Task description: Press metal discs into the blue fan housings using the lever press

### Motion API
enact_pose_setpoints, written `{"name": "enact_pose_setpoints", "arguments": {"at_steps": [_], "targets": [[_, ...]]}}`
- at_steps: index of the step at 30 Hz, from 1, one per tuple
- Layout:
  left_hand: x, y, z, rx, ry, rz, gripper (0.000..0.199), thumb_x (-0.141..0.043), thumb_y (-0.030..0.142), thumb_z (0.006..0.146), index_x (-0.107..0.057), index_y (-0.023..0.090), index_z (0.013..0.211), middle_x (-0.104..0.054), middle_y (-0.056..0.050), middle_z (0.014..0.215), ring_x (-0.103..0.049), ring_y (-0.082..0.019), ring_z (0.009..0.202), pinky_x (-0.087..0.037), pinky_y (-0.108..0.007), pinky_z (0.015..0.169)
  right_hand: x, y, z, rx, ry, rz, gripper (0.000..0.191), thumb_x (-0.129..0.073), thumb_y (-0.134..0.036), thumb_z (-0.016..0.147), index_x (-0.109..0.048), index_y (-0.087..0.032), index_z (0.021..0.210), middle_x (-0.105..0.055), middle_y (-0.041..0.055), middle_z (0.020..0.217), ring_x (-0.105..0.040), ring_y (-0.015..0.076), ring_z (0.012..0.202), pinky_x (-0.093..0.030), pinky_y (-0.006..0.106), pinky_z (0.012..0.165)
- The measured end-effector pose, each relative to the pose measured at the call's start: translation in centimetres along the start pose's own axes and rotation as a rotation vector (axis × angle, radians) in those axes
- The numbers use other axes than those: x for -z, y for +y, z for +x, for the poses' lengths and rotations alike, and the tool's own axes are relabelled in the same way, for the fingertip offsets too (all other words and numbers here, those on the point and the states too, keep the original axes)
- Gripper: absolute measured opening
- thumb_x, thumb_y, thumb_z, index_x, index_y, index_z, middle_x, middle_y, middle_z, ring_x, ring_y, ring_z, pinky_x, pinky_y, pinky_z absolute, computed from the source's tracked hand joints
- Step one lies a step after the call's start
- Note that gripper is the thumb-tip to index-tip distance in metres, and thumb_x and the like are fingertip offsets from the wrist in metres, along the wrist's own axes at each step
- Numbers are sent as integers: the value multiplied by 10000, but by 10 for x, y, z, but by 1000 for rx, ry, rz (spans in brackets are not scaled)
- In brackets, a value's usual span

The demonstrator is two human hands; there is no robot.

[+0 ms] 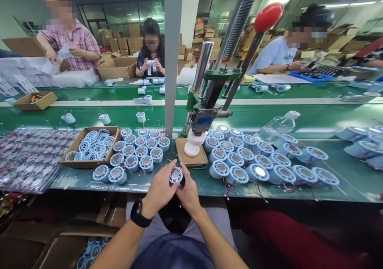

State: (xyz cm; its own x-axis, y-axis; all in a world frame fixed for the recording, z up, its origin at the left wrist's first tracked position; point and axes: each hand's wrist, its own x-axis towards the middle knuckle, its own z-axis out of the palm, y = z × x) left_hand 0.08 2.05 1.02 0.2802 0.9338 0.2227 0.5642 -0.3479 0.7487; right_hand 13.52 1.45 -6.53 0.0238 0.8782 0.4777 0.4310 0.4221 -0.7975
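Between my two hands is a light-blue round housing (175, 175) with a slotted ring and a silver disc on top. My left hand (159, 190) is closed around its left side, thumb at the near edge. My right hand (189, 194) wraps the right side. They are just in front of a green hand-lever press (206, 119), whose white round pad (196, 138) stands over a white round seat (192, 149) on a brown plate. Similar housings (131, 162) stand in rows to the left, and more housings (235, 159) with trailing wires stand to the right.
A cardboard box (89, 163) of light-blue rings sits at the left, beside a stack of bagged parts (30, 157). A clear bottle (277, 126) lies behind the right-hand housings. A grey post (173, 61) rises behind the bench. Several people work across the green conveyor (119, 113).
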Motion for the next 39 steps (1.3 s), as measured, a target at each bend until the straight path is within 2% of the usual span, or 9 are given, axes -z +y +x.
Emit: {"name": "enact_pose_setpoints", "arguments": {"at_steps": [7,13,18,21,25,27,30,33,39], "targets": [[2,-3,-3,12,-38,-71,733,-579,32,726,-447,225,1421,-562,-85,1400,-515,-240,1322,-407,-447,1160,2,-5,1,-13,14,7,874,-562,-128,758,-210,-186,1556,-686,71,1177,-693,187,1041,-578,301,901],[-11,-12,-9,57,2,-129,715,-572,71,761,-401,209,1441,-538,-99,1420,-485,-239,1347,-382,-435,1172,0,-2,-3,33,-81,-108,685,-532,-113,790,-429,-154,1467,-590,145,1338,-604,245,1222,-529,390,1027],[-26,-22,-15,94,41,-152,595,-540,180,839,-407,146,1417,-472,-159,1470,-462,-263,1365,-394,-461,1151,29,-12,4,210,-230,-329,777,-517,-92,782,-346,-222,1528,-548,136,1382,-585,271,1239,-578,439,960],[-18,-17,-1,129,42,-156,539,-624,168,749,-541,157,1282,-646,-116,1259,-622,-258,1154,-489,-429,1044,85,-50,59,404,-201,-394,721,-584,-182,811,-390,-262,1500,-525,115,1406,-558,277,1269,-572,466,962],[7,0,46,49,64,-164,506,-707,211,689,-624,173,1187,-710,-63,1104,-668,-245,1008,-522,-390,966,174,-140,193,600,283,-497,517,-505,-313,907,-524,-99,1377,-537,129,1357,-446,298,1349,-342,538,1126],[13,7,76,20,73,-209,506,-727,218,681,-635,156,1175,-711,-74,1098,-660,-256,1019,-508,-399,979,203,-175,260,547,455,-489,516,-405,-320,937,-512,-46,1361,-545,116,1316,-467,276,1324,-337,463,1105],[9,11,113,9,35,-285,504,-750,189,669,-645,127,1158,-703,-111,1126,-647,-279,1054,-486,-421,1002,217,-193,324,312,444,-276,222,-489,-198,945,-626,-114,1098,-673,56,915,-671,164,925,-526,318,884],[-4,13,137,-34,-82,-360,497,-759,175,685,-642,120,1165,-705,-114,1141,-654,-275,1051,-503,-405,977,210,-182,343,207,337,-109,246,-414,-167,964,-607,-122,818,-581,-13,625,-598,76,555,-484,190,593],[-22,9,155,-52,-289,-509,499,-809,229,685,-652,90,1138,-695,-139,1178,-643,-290,1104,-480,-436,1021,209,-181,351,170,321,-45,280,-436,-165,920,-600,-146,693,-554,-16,581,-532,84,440,-403,199,456]]}}
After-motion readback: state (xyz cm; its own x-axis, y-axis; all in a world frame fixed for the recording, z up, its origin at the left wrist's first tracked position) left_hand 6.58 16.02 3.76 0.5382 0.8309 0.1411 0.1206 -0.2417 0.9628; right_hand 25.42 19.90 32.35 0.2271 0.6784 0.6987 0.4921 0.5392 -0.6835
